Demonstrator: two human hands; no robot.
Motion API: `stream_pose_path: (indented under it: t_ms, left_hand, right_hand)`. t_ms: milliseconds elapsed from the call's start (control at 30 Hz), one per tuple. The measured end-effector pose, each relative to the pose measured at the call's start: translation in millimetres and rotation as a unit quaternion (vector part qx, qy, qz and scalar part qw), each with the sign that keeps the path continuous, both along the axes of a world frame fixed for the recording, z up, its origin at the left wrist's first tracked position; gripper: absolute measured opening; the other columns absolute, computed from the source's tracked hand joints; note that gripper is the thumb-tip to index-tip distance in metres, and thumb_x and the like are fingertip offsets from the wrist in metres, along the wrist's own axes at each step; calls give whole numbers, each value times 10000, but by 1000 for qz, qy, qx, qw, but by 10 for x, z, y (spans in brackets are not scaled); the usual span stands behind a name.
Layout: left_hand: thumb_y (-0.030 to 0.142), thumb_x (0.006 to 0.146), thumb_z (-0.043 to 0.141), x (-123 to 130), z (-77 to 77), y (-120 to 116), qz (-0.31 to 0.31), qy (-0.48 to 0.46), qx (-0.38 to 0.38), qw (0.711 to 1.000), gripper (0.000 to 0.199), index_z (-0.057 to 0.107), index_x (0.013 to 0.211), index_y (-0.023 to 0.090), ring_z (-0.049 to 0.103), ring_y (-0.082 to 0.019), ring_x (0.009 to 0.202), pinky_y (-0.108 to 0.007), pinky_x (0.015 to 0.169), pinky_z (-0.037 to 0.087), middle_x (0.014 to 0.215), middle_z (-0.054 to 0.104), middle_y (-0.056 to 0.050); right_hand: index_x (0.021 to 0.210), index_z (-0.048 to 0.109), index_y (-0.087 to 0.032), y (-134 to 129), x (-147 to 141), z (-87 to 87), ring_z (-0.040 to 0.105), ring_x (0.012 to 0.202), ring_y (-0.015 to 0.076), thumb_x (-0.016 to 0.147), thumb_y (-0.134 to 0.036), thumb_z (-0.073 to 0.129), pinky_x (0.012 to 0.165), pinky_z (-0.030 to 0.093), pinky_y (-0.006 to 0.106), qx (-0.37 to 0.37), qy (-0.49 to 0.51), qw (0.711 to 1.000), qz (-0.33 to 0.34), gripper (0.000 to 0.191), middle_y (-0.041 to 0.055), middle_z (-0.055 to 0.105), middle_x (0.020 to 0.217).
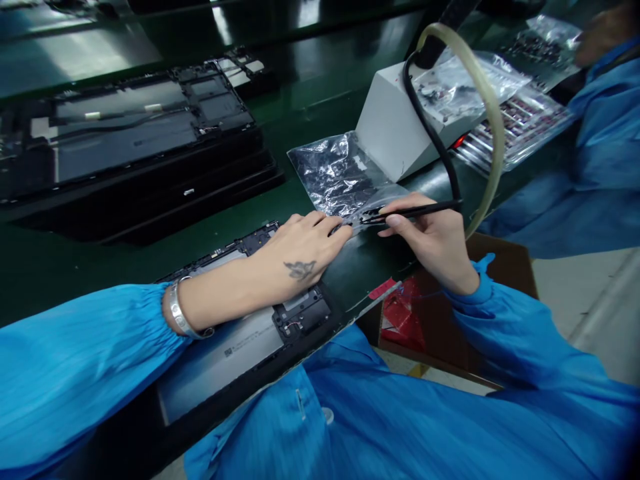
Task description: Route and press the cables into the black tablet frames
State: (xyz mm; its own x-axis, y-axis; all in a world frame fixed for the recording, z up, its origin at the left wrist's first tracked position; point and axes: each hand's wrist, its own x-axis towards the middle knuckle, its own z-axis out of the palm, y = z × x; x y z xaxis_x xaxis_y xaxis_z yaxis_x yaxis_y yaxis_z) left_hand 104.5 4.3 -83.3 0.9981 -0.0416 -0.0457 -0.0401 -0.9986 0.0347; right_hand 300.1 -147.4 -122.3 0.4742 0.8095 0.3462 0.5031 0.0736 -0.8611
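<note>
My left hand (pixel 300 250) reaches across an open tablet-like device (pixel 250 340) with a silver battery and black frame. Its fingers are bent and close together at the edge of a clear plastic bag (pixel 340 173) of small dark parts. In my right hand (pixel 430 233) is a pair of black tweezers (pixel 410 212), pinched between thumb and fingers. The tweezer tips lie at the bag's near end, close to my left fingertips. Small dark bits show by the tips, but I cannot tell whether one is gripped.
A stack of similar open devices (pixel 135 133) stands at the back left. Behind the bag is a white sloped box (pixel 387 123), with a yellowish tube (pixel 495 133) and black cable nearby. A co-worker's blue sleeve (pixel 605 127) is at right. Below the table edge sits a cardboard box (pixel 505 273).
</note>
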Motion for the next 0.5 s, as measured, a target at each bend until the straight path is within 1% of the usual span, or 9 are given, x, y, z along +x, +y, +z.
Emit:
stream_pose_path:
  t_ms: [133, 200, 300, 367, 400, 467, 500]
  left_hand:
    - [118, 993, 379, 10, -17, 0, 7, 2, 1, 1000, 432, 492, 1410, 118, 531, -329, 1287, -478, 969, 517, 1485, 524, -182]
    - [115, 993, 370, 7, -18, 3, 10, 6, 6, 1000, 445, 488, 1422, 118, 533, -332, 1290, -483, 964, 523, 1498, 515, -181]
    - [109, 997, 368, -4, 34, -2, 2, 29, 22, 999, 468, 477, 1452, 118, 566, -329, 1267, -475, 953, 538, 1501, 518, -183]
    - [111, 1005, 376, 26, 119, -34, -3, 38, 48, 998, 511, 432, 1511, 154, 601, -326, 1240, -468, 936, 550, 1538, 483, -189]
    - [111, 1010, 378, 71, 172, -66, -5, 26, 69, 997, 524, 418, 1529, 174, 600, -333, 1256, -477, 948, 548, 1566, 449, -196]
    - [108, 1023, 370, 249, 281, -185, -29, -28, 105, 994, 503, 444, 1514, 192, 551, -355, 1340, -515, 1015, 519, 1604, 396, -202]
    - [110, 1031, 366, 383, 327, -282, -55, -54, 106, 991, 469, 481, 1480, 183, 528, -356, 1369, -527, 1048, 502, 1592, 413, -201]
  right_hand:
    - [963, 758, -247, 12, 15, -30, 720, 859, 170, 939, -379, 719, 691, 675, 266, 3, -8, 1000, 15, 140, 25, 675, 978]
    - [964, 761, -241, 31, 25, -49, 721, 850, 171, 935, -381, 726, 690, 675, 271, 9, -10, 1000, 18, 147, 28, 683, 974]
    - [942, 768, -245, 6, 23, -59, 725, 812, 182, 920, -414, 747, 676, 676, 295, 45, 2, 999, -5, 172, 30, 695, 935]
    - [939, 777, -266, -110, 10, -42, 725, 762, 184, 917, -429, 749, 663, 676, 318, 91, 21, 995, -35, 167, 26, 697, 915]
    - [946, 783, -281, -209, 2, -26, 725, 741, 188, 920, -434, 745, 652, 674, 331, 118, 30, 991, -51, 160, 26, 697, 911]
    - [965, 792, -310, -485, -15, 7, 724, 715, 201, 934, -432, 725, 615, 662, 355, 172, 36, 981, -86, 142, 30, 705, 903]
    - [968, 795, -321, -655, -19, 17, 722, 711, 211, 940, -420, 714, 591, 651, 367, 202, 29, 973, -110, 132, 36, 710, 894]
